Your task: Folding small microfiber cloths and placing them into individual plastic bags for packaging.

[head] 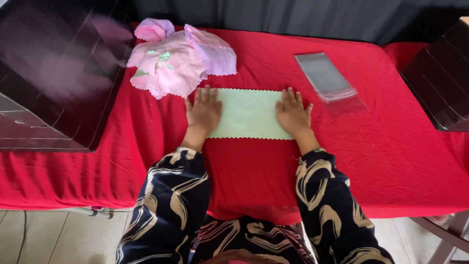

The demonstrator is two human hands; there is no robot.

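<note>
Hands lying flat on pale green cloth [248,113], spread in the middle of red table cover [391,146]. Left hand [204,111] pressing the left end, fingers stretched and slightly apart, not grasping anything. Right hand [292,113] pressing the right end in the same way, fingers released and flat. Cloth looking already folded into a long narrow strip with zigzag edges, smooth, no wrinkles visible; judging from this, folding seeming partly done, strip not yet folded shorter. Heap of pink cloths [176,61] waiting just behind the left hand, crumpled, seeming not yet handled. Clear plastic sleeve [328,80] lying apart, to the right of the right hand, seeming empty. Dark glossy boxes [53,73] standing at both sides.
</note>
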